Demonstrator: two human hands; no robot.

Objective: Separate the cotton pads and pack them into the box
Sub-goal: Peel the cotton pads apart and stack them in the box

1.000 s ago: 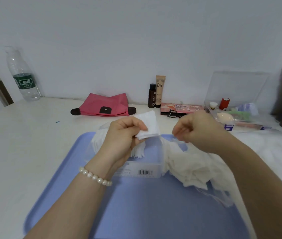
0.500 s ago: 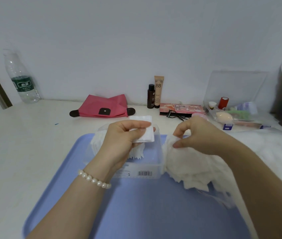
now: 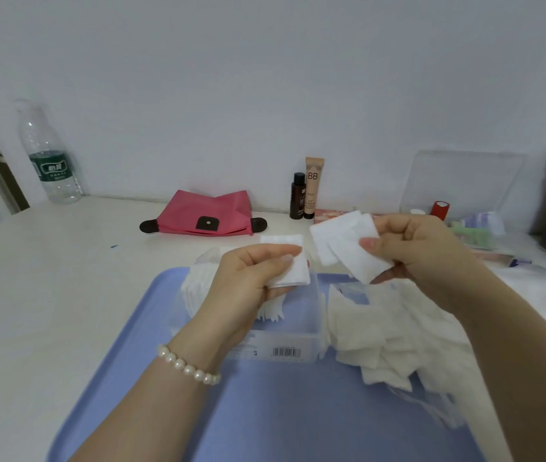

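Note:
My left hand (image 3: 248, 278) pinches a small stack of white cotton pads (image 3: 293, 266) between thumb and fingers, above the clear plastic box (image 3: 285, 341). Inside the box, upright white pads (image 3: 198, 288) fill its left part. My right hand (image 3: 421, 251) holds a fanned bunch of pads (image 3: 345, 245), lifted above the tray. A loose heap of white pads (image 3: 395, 335) lies on the blue tray (image 3: 281, 411), right of the box. The two hands are apart, their pads not touching.
At the back of the white table stand a water bottle (image 3: 48, 155), a pink pouch (image 3: 209, 215), a dark bottle (image 3: 298, 200) and a BB tube (image 3: 313, 186). A clear organiser (image 3: 465, 188) with small cosmetics sits at the right, behind my right hand.
My right hand has risen from the heap with a bunch of pads in it. My left hand has stayed over the box, still holding its pads.

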